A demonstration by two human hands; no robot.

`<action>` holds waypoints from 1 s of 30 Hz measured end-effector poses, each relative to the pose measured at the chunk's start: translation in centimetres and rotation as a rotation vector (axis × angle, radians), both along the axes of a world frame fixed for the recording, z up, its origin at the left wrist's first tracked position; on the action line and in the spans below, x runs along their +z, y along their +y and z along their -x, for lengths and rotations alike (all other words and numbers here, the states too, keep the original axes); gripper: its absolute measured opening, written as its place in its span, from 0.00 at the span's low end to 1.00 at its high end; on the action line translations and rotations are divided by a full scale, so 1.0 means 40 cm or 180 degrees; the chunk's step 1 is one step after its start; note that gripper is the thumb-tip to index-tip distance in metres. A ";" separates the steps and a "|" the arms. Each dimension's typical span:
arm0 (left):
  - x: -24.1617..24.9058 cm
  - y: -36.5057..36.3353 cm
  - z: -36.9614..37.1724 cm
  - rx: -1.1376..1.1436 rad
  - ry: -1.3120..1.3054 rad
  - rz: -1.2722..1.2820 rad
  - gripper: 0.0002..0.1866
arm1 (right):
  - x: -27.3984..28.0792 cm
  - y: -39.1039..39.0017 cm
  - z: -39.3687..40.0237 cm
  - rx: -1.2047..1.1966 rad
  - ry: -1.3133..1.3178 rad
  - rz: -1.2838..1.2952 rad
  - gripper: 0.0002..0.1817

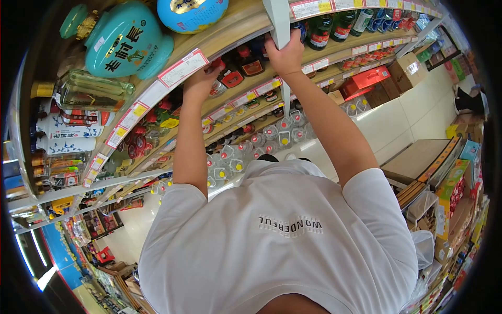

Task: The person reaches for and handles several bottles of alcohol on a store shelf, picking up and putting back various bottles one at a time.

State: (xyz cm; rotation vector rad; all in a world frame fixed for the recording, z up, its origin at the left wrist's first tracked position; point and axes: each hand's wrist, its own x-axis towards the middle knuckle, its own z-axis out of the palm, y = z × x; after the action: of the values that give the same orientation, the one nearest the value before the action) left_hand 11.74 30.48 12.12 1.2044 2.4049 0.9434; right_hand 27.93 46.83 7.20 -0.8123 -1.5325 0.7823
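My left hand (201, 81) reaches into a shelf on the left, its fingers bent at the red cap of a bottle; the fingertips are partly hidden behind the shelf edge. Close to the grey shelf post (277, 23) is my right hand (286, 55), with its fingers around the neck or top of something dark that the post and hand mostly hide. Dark bottles with red labels (252, 66) stand between the two hands. Above my left hand runs a shelf edge with a price tag (183, 68). Green bottles (320, 32) stand right of my right hand.
A large turquoise jar (128, 39) and a blue jar (192, 13) sit on the upper shelf. Clear jugs (284, 125) stand on the floor below. Cardboard boxes (413, 159) are stacked at the right, and a person's foot (463, 99) shows beyond.
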 end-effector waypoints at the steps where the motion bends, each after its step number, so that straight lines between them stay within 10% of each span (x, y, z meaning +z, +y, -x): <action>1: 0.007 0.000 -0.006 0.0010 0.0000 0.0020 0.25 | 0.002 -0.001 -0.001 -0.0008 -0.0006 -0.0004 0.26; 25: -0.036 0.004 0.014 -0.0167 -0.0136 -0.0202 0.23 | 0.013 -0.007 -0.005 0.0039 -0.0002 0.0092 0.25; 30: 0.048 -0.009 -0.052 0.0059 0.0930 0.0600 0.24 | 0.014 -0.006 -0.007 0.0030 -0.0082 0.0106 0.26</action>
State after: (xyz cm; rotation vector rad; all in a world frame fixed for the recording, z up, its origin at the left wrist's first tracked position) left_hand 13.83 30.13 14.04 1.3279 2.6606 0.5602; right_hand 28.21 46.60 7.76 -0.8431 -1.5505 0.8090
